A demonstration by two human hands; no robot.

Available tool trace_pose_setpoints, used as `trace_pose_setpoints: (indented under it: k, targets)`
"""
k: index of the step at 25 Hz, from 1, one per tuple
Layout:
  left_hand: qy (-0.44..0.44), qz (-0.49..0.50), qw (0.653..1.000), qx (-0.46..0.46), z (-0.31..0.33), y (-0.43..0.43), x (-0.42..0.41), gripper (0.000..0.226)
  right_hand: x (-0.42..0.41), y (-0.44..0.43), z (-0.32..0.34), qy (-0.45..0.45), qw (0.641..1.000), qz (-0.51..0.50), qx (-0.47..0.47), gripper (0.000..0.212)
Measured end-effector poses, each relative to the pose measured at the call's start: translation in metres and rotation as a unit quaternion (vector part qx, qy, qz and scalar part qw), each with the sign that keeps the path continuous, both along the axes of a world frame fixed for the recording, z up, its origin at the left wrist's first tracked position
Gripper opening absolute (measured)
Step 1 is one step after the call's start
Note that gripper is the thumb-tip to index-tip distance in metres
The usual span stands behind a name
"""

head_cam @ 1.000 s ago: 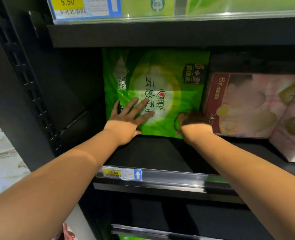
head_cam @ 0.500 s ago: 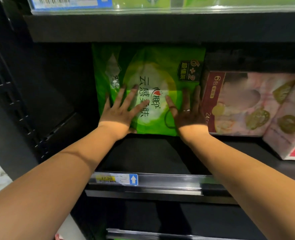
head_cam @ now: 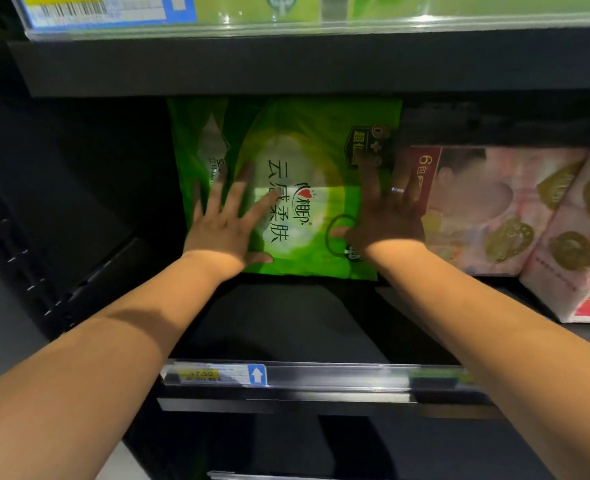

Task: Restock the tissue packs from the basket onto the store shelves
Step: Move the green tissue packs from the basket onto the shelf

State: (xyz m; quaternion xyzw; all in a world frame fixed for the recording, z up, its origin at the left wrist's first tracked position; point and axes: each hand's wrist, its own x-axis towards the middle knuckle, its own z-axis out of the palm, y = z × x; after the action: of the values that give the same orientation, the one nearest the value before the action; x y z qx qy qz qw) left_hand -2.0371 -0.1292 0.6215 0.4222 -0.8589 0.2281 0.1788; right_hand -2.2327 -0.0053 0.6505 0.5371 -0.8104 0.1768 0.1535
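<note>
A large green tissue pack (head_cam: pixel 304 143) stands upright at the back of the black shelf (head_cam: pixel 286 327). My left hand (head_cam: pixel 227 223) lies flat against its lower left front, fingers spread and straight. My right hand (head_cam: pixel 383 216), with a ring on one finger, presses flat on the pack's right side, fingers pointing up along its edge. The basket is out of view.
Pink tissue packs (head_cam: pixel 487 209) stand right of the green pack, one (head_cam: pixel 573 244) angled nearer the front. A price rail (head_cam: pixel 224 374) runs along the shelf's front edge. An upper shelf (head_cam: pixel 286 64) hangs close above. Dark shelf space lies left of the green pack.
My right hand went from curled at the pack's lower right corner to flat with straight fingers, then slid higher. The pack sits slightly deeper in the shelf.
</note>
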Motion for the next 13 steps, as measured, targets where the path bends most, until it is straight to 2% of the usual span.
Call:
trace_pose_setpoints:
  k: [2,6,11,13]
  targets:
    - [0.02,-0.004,1.0,0.0,0.005,-0.001,-0.002,0.126,0.004,-0.005,0.003,0.034,0.998,0.023,-0.04,0.118]
    - [-0.006,-0.022,0.999,-0.033,-0.003,-0.006,-0.007,0.131,-0.009,-0.024,-0.012,0.091,0.991,0.056,-0.081,0.118]
    - [-0.018,-0.023,0.998,-0.049,-0.006,-0.012,-0.009,0.128,-0.023,-0.037,-0.017,0.189,0.977,-0.002,-0.094,0.119]
    - [-0.027,-0.009,0.998,-0.05,-0.006,-0.01,-0.011,0.128,-0.019,-0.039,-0.017,0.191,0.977,-0.026,-0.089,0.126]
